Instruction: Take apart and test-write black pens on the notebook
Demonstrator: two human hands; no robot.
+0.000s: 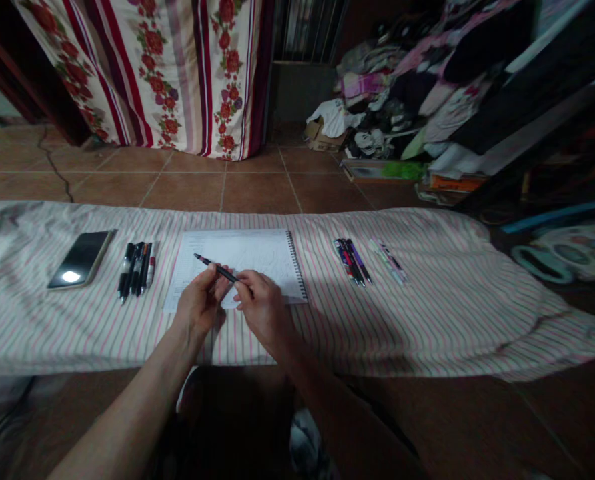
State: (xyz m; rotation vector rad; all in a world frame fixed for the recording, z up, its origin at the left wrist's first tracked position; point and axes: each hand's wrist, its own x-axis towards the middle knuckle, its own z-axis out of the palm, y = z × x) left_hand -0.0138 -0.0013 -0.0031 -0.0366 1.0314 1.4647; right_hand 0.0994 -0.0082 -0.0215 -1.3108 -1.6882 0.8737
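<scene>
**Holding a slim black pen with a pinkish band (225, 272) two-handed over a white spiral-bound notebook (247, 245)**

Left hand (201, 297) is closing thumb and fingers around the pen's middle; no slack visible, though the palm side is hiding. Right hand (262, 303) is pinching the near end between thumb and forefinger, other fingers curling under. Pen is slanting, banded end pointing far left, seemingly clear of the page. Two contact points are probably stopping it rolling or swinging.

Notebook is lying flat between the hands and the far cloth edge, black coil facing right, likely central for easy reach.

Left of it, a row of mostly black pens (136, 270) is lying side by side. Right of it, a cluster of dark and multicoloured pens (352, 263) is sitting, with a pale pink-and-white pair (388, 260) lying just beyond. Grouping is looking deliberate, maybe by colour.

Black-screened smartphone (83, 257) is resting far left, apart from the paper. White cloth with pink and grey stripes (442, 313) is supporting everything.
</scene>
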